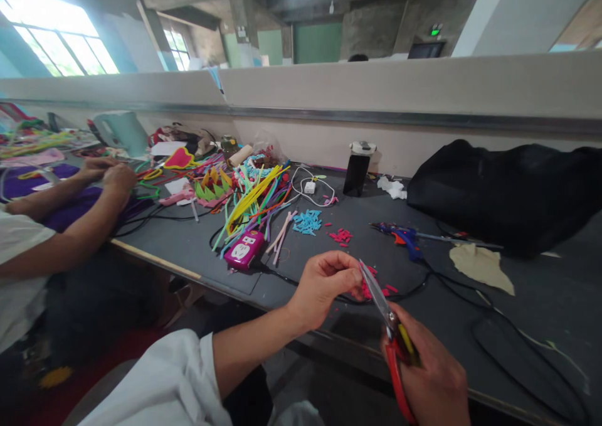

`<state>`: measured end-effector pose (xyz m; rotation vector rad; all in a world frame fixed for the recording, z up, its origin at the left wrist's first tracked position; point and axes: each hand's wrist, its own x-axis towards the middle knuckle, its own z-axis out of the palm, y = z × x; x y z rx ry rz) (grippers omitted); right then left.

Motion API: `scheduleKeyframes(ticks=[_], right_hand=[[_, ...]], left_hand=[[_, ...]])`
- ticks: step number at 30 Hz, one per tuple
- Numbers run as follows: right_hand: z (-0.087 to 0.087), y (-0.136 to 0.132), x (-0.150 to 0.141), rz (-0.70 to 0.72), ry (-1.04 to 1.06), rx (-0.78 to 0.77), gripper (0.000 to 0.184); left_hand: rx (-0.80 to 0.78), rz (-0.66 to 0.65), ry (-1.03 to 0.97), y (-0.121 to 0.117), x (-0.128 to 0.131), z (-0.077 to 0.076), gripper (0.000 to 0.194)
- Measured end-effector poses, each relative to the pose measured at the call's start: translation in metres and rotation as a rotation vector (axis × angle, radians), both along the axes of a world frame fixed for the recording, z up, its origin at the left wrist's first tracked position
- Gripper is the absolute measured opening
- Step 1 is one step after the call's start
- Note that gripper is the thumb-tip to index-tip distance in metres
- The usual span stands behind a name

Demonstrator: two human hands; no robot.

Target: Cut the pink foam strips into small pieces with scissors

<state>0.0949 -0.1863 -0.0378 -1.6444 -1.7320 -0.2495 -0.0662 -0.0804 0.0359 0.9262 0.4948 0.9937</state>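
Note:
My right hand (430,366) is closed round scissors (380,297) with red and yellow-green handles. Their blades point up and left, looking nearly closed, with the tip beside my left fingertips. My left hand (324,288) is closed in a pinch at the blade tip. A speck of pink shows there, but what the fingers hold is too small to make out. Behind the blades lies a pile of short red pieces (389,290), partly hidden by my hand and the scissors. Further back are another small red pile (341,236) and a heap of short blue pieces (308,222).
A blue glue gun (409,241) and its black cable lie to the right, near a beige scrap (480,268) and a black bag (508,194). Left of centre are a purple power socket (244,250) and colourful pipe cleaners (254,197). A co-worker's hands (115,175) are at far left.

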Motion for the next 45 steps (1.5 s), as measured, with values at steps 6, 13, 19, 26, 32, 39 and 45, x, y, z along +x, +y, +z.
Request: scheduleKeyframes(ticks=[6,13,19,26,32,39,45], right_hand=[[0.015,0.0,-0.004,0.001,-0.041,0.019,0.033],[0.022,0.001,-0.005,-0.003,-0.092,0.058,0.03],[0.01,-0.001,-0.003,0.025,-0.045,0.058,0.028],[0.011,-0.002,-0.006,-0.082,0.017,0.1,0.034],[0.02,0.0,-0.004,-0.076,0.039,0.061,0.04],[0.015,0.002,-0.005,-0.092,0.019,0.102,0.036],[0.015,0.003,-0.007,-0.067,0.034,0.168,0.032]], left_hand=[[-0.002,0.008,-0.017,-0.001,0.0,0.0,0.023],[0.001,0.02,-0.025,-0.002,-0.001,0.0,0.022],[0.102,0.054,-0.005,0.002,-0.002,-0.003,0.018],[0.776,0.17,0.506,0.003,-0.002,-0.009,0.001],[1.473,0.103,0.765,-0.009,0.008,-0.027,0.007],[1.539,0.137,0.879,-0.013,0.01,-0.026,0.005],[1.479,0.048,0.865,-0.012,0.009,-0.03,0.008]])
